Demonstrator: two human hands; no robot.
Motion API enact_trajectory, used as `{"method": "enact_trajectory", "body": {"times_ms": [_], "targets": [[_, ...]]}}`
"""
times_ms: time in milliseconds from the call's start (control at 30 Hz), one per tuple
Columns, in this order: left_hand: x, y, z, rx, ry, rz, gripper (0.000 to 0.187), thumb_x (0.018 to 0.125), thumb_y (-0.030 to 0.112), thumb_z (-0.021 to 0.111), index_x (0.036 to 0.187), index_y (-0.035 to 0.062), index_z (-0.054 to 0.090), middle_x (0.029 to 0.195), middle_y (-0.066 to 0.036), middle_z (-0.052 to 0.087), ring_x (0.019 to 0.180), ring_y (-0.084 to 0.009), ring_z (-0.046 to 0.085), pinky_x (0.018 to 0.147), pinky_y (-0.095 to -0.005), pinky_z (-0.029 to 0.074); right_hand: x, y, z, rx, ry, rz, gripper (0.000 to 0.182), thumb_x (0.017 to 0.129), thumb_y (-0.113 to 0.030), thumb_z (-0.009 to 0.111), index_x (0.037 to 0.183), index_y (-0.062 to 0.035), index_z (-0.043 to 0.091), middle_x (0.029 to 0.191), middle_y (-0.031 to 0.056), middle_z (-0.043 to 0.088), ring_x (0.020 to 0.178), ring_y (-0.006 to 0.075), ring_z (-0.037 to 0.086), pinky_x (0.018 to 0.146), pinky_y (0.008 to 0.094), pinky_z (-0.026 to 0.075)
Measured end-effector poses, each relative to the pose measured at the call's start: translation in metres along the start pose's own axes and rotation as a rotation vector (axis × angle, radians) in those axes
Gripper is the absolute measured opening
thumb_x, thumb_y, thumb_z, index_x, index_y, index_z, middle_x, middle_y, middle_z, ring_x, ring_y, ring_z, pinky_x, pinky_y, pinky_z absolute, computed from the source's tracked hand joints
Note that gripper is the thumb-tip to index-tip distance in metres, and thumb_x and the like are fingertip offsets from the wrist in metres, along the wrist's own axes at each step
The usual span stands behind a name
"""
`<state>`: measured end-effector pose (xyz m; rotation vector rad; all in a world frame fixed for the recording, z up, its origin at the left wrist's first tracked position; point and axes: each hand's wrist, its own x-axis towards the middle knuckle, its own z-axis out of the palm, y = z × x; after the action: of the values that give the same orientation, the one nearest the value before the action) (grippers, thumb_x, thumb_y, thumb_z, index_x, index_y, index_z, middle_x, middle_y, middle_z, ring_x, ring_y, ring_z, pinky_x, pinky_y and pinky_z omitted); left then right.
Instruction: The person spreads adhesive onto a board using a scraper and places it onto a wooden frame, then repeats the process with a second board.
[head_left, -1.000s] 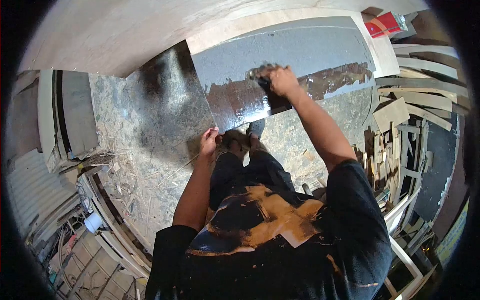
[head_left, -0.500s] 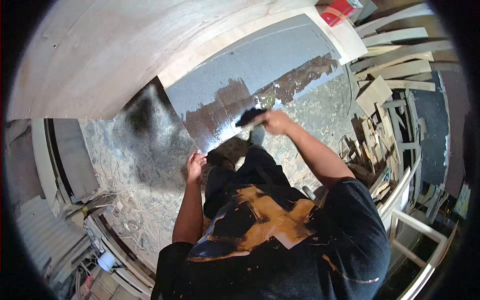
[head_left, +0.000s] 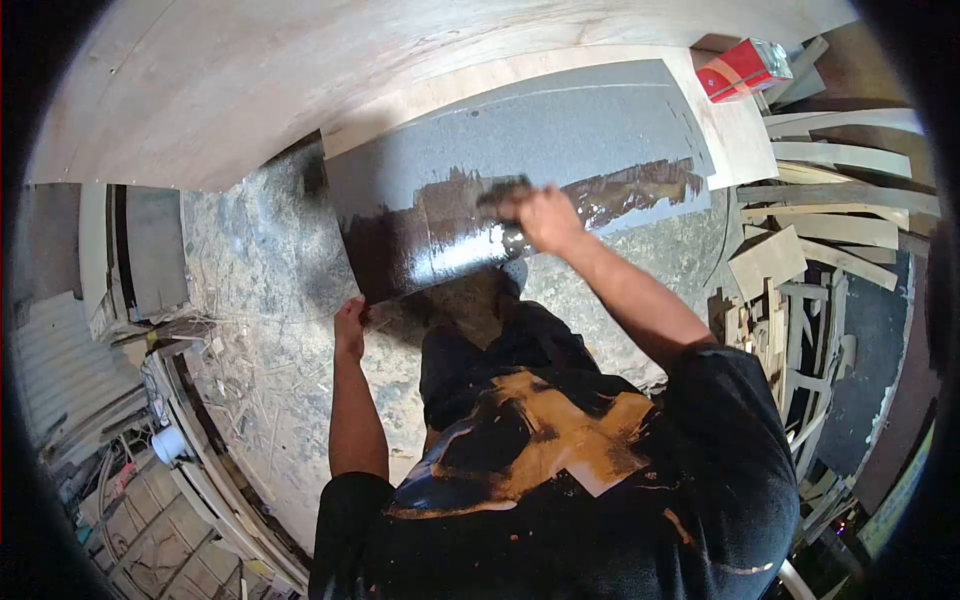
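A large grey sheet (head_left: 560,120) lies at a slant before me, with a dark brown, glossy wet coating (head_left: 390,245) along its near part. In my right hand (head_left: 551,219) is a dark, brush-like tool (head_left: 503,197), pressed against the coated area near the sheet's middle. The fingers are closed round it, and motion blurs its shape. My left hand (head_left: 350,326) grips the sheet's near left corner, with the fingertips closed at the edge.
Pale plywood (head_left: 735,140) lies under the sheet's far side, and a large wooden panel (head_left: 220,90) rises at the upper left. A red can (head_left: 740,72) stands at the far right. Wood strips (head_left: 840,155) are piled on the right. Shavings litter the floor (head_left: 250,390).
My right hand has moved the tool from the sheet's near edge farther inward over the coating. The near left part looks darker and more evenly coated. My left hand stays at the corner.
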<state>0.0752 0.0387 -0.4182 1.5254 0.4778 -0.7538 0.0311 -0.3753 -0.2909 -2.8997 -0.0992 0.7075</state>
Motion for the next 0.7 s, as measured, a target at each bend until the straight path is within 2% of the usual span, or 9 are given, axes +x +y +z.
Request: {"method": "enact_trajectory", "body": {"times_ms": [33, 67, 100, 200, 267, 400, 567, 633, 700], "targets": [[-0.002, 0.006, 0.004, -0.03, -0.011, 0.039, 0.019, 0.087, 0.025, 0.058, 0.078, 0.0084, 0.058, 0.07, 0.001, 0.055, 0.063, -0.0087, 0.049, 0.06, -0.0252, 0.039, 0.009, 0.007, -0.008, -0.055, 0.361, -0.051, 0.039, 0.085, -0.015, 0.046, 0.118, -0.032, 0.056, 0.112, 0.0043, 0.059, 0.101, 0.0173, 0.056, 0.089, 0.0393, 0.042], [-0.009, 0.001, 0.007, -0.061, -0.01, 0.069, 0.018, 0.087, 0.025, 0.057, 0.079, 0.0087, 0.059, 0.07, 0.002, 0.055, 0.063, -0.0085, 0.049, 0.061, -0.0253, 0.039, 0.046, 0.02, -0.008, 0.152, 0.182, 0.091, 0.04, 0.077, -0.014, 0.056, 0.113, -0.0308, 0.059, 0.12, 0.0034, 0.056, 0.103, 0.0221, 0.056, 0.089, 0.0432, 0.04], [-0.004, -0.004, 0.002, -0.038, -0.014, 0.064, 0.017, 0.087, 0.024, 0.056, 0.081, 0.0088, 0.06, 0.071, 0.002, 0.056, 0.064, -0.0093, 0.05, 0.063, -0.0258, 0.039, 0.059, 0.026, 0.0, 0.103, 0.275, 0.081, 0.036, 0.079, -0.015, 0.055, 0.111, -0.0288, 0.06, 0.121, 0.003, 0.055, 0.108, 0.0225, 0.053, 0.09, 0.0433, 0.039], [-0.001, -0.006, 0.001, -0.062, 0.086, 0.0, 0.016, 0.087, 0.023, 0.056, 0.083, 0.0087, 0.06, 0.072, 0.002, 0.057, 0.065, -0.0097, 0.051, 0.064, -0.0259, 0.039, 0.056, 0.021, 0.031, 0.06, 0.219, 0.142, 0.034, 0.08, -0.017, 0.053, 0.111, -0.0285, 0.06, 0.122, 0.0024, 0.053, 0.113, 0.0219, 0.048, 0.093, 0.0435, 0.037], [-0.005, -0.002, 0.003, -0.075, 0.076, -0.005, 0.016, 0.087, 0.023, 0.056, 0.083, 0.0088, 0.06, 0.072, 0.002, 0.057, 0.066, -0.0099, 0.052, 0.064, -0.0257, 0.04, 0.026, 0.009, 0.035, 0.081, 0.13, 0.144, 0.034, 0.081, -0.016, 0.049, 0.11, -0.0291, 0.061, 0.119, 0.0037, 0.054, 0.114, 0.0233, 0.047, 0.095, 0.0456, 0.037], [-0.009, 0.003, 0.005, -0.061, 0.002, 0.01, 0.015, 0.088, 0.023, 0.055, 0.083, 0.0089, 0.06, 0.075, 0.001, 0.059, 0.067, -0.011, 0.055, 0.063, -0.0254, 0.041, -0.027, -0.008, 0.079, 0.001, 0.295, 0.058, 0.035, 0.081, -0.014, 0.044, 0.109, -0.0283, 0.061, 0.116, 0.0047, 0.055, 0.109, 0.0246, 0.05, 0.092, 0.0471, 0.038], [-0.003, -0.009, 0.0, -0.096, 0.029, 0.033, 0.017, 0.086, 0.024, 0.058, 0.082, 0.0076, 0.059, 0.072, 0.0, 0.06, 0.062, -0.0104, 0.055, 0.058, -0.0251, 0.041, -0.068, -0.011, 0.088, -0.004, 0.097, 0.102, 0.04, 0.079, -0.012, 0.044, 0.109, -0.0316, 0.06, 0.113, 0.0066, 0.057, 0.107, 0.0247, 0.052, 0.09, 0.0441, 0.041], [-0.007, -0.001, 0.006, -0.105, 0.009, 0.044, 0.017, 0.086, 0.024, 0.058, 0.082, 0.0075, 0.059, 0.072, 0.0, 0.06, 0.062, -0.01, 0.054, 0.058, -0.0249, 0.041, -0.072, 0.003, 0.073, 0.359, -0.245, 0.121, 0.032, 0.082, -0.018, 0.05, 0.112, -0.0243, 0.06, 0.111, 0.0118, 0.059, 0.104, 0.0254, 0.055, 0.089, 0.0398, 0.043], [-0.011, -0.001, 0.007, -0.119, 0.019, 0.047, 0.017, 0.086, 0.024, 0.058, 0.082, 0.0074, 0.059, 0.072, 0.0, 0.06, 0.062, -0.0096, 0.054, 0.058, -0.0247, 0.041, -0.065, 0.04, 0.074, 0.793, 0.01, 0.188, 0.031, 0.083, -0.027, 0.056, 0.114, -0.0239, 0.059, 0.113, 0.0118, 0.059, 0.104, 0.0288, 0.055, 0.091, 0.0384, 0.042]]}}
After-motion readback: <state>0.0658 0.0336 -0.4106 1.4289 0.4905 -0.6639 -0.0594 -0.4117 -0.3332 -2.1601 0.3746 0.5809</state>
